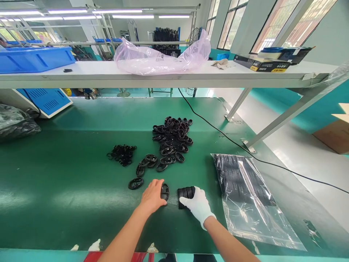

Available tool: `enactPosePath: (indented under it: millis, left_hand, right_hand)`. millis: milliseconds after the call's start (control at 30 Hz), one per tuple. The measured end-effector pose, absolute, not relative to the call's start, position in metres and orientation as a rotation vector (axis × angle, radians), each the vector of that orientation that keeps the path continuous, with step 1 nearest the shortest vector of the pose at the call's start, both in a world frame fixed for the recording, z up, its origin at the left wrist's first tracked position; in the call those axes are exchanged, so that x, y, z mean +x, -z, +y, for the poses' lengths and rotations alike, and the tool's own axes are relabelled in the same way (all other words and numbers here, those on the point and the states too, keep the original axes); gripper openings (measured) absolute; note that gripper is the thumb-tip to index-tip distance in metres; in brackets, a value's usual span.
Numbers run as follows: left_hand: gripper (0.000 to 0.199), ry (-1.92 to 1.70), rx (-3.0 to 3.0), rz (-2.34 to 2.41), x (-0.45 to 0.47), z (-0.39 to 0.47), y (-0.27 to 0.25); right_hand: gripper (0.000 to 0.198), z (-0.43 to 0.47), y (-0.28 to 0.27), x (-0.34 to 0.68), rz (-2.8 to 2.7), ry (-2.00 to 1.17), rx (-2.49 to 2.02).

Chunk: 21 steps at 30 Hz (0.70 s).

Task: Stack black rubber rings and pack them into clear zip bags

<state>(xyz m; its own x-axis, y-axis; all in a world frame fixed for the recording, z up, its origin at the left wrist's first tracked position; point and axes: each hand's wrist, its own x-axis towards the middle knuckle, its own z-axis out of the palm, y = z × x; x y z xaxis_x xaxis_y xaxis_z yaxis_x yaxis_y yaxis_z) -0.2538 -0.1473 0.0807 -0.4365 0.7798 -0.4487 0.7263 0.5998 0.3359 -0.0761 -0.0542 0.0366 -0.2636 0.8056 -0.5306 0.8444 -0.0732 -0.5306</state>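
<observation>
In my bare left hand (pixel 153 196) is a black oval ring (pixel 165 192) with a crossbar inside, held on edge between thumb and fingers. To its right, my white-gloved right hand (pixel 198 206) grips the right end of a row of black rings (pixel 185 193) standing pressed together on the green table. A gap separates the held ring from this row. One loose oval ring (pixel 135 183) lies left of my left hand, and several more (pixel 147 161) lie just beyond it. Further back is a large heap of the same black rings (pixel 174 134).
A small pile of little black parts (pixel 122 154) sits left of the heap. On the right lies a clear plastic bag (pixel 245 185) packed with black rings. A black cable (pixel 218 130) crosses the table. Above runs a white shelf (pixel 95 78) carrying a pink plastic bag (pixel 163 60).
</observation>
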Motion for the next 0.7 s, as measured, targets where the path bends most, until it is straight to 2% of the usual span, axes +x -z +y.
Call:
enactPosePath:
  millis: [67,167,400,700]
  left_hand:
    - [0.086,-0.024,1.292,2.239,-0.247,-0.144,-0.075]
    - [0.080,-0.042,1.331,2.205,-0.237,-0.140,-0.068]
    - [0.077,-0.545,1.101,1.996,-0.213,-0.149,-0.056]
    - [0.077,-0.579,1.077,1.990,-0.208,-0.154,-0.046]
  right_hand:
    - [0.071,-0.054,-0.037,-0.077,2.107,1.268,1.872]
    - [0.069,-0.055,-0.037,-0.077,2.118,1.253,1.870]
    - [0.065,-0.055,-0.041,-0.076,2.151,1.269,1.865]
    - [0.066,-0.053,-0.040,-0.076,2.127,1.266,1.869]
